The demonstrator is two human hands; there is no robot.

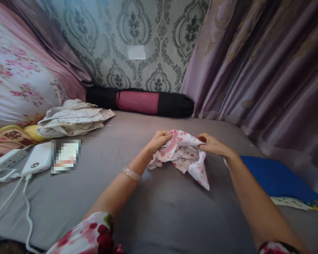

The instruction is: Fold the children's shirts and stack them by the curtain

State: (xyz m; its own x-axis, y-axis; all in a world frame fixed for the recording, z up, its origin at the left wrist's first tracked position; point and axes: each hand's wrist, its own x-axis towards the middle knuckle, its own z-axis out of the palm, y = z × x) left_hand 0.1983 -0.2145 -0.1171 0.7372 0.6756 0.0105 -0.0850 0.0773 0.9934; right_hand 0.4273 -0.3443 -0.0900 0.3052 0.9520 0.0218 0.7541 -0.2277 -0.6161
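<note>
White plastic lies at your far left: a power strip [9, 161] and, just right of it, a power bank [39, 157] with a cable [28, 203] plugged in, both on the grey sheet [95, 190]. Next to the power bank is a flat item [66, 157], too blurred to read. Behind these, a rumpled cream cloth [75, 118] lies against a yellow cushion [13, 137]. Farther right, a long black and maroon roll [137, 103] stretches along the foot of the patterned wall [161, 46]; if it is a bag, you can't see its contents. Nearer the middle, your left hand [160, 140], with a bangle [131, 174] on that forearm, has its fingers pinching the printed cloth [181, 155] at its left end, beside the pink band; some fingertips are hidden in the folds. The cloth bunches between your two hands, one corner pointing down toward you. Your right hand [211, 144] has its fingers gripping the upper right edge. Beyond your right arm, a flat blue cover [278, 178] overlaps a printed paper [291, 203].
</note>
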